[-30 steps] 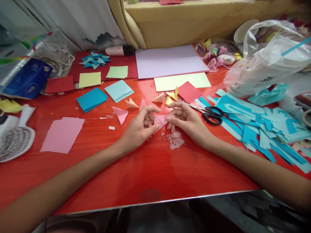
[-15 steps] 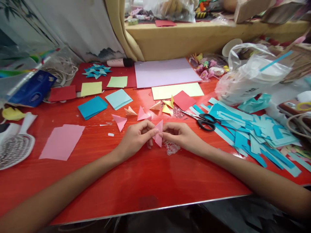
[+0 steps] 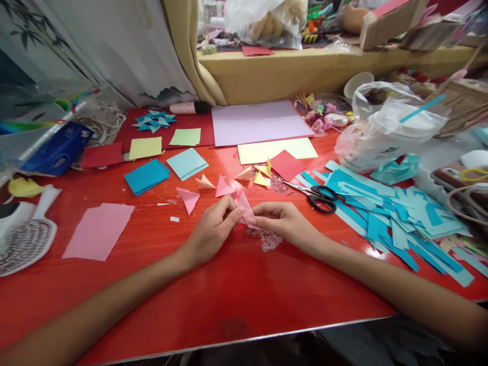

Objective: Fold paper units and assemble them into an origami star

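Head view, cluttered red table, curtain behind, left hand and right hand fingers pinching pink paper.

Glossy red wood-grain table, pale strip along the front edge, diffuse glare across the top. Behind it, a mustard-yellow ledge piled with clutter. Beige curtain hanging at the ledge's left end. Further left, white cloth printed with ink bamboo and mountains. Dark below the front edge.
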Demonstrator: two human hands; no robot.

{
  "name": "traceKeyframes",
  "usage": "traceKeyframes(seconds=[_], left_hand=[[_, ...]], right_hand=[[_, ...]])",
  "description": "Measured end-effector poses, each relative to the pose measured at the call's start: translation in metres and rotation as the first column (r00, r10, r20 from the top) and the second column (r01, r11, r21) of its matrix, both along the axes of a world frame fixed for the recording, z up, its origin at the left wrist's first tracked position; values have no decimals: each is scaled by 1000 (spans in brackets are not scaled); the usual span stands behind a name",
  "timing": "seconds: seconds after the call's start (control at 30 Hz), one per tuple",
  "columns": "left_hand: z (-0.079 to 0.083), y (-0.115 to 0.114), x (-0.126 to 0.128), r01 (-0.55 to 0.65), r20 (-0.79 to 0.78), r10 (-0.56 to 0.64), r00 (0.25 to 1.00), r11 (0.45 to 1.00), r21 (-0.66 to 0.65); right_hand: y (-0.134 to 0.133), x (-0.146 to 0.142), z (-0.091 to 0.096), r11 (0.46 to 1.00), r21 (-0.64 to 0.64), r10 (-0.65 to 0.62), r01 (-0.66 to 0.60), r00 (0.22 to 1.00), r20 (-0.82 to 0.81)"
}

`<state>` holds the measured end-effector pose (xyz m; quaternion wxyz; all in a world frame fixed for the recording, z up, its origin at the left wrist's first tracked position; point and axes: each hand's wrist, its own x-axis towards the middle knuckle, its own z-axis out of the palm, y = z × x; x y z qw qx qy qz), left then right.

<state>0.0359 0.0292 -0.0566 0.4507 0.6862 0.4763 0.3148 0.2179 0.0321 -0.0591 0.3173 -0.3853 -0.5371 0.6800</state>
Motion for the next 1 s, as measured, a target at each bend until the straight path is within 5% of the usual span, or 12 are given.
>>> traceKeyframes(seconds=[0.13,0.23,0.33,0.6,0.8,0.9,1.0], left_hand=[[-2,-4,3,-55,-88,89,992,941,334],[-3,-5,3,44,-199,128,972,728,684],[-4,-4,3,216,-329,91,940,586,781],[-7,-1,2,183,-222,-40,974,712,678],[-2,0,0,-46,-44,57,997,976,212],[-3,3,-1,-165,135,166,977,986,-21],[-4,6,0,-152,275,177,945,982,-110]], right_hand=[[-3,-2,0,990,-137,-37,24,995,-94],[-2,-1,0,991,-124,-63,51,993,-101],[-1,0,1,997,-64,-50,45,995,-83],[-3,1,-3,999,-15,-38,36,989,-143],[1,1,-5,999,14,-34,35,993,-109],[4,-1,-4,990,20,-135,138,984,-113],[5,-3,-1,987,-15,-162,161,982,-93]])
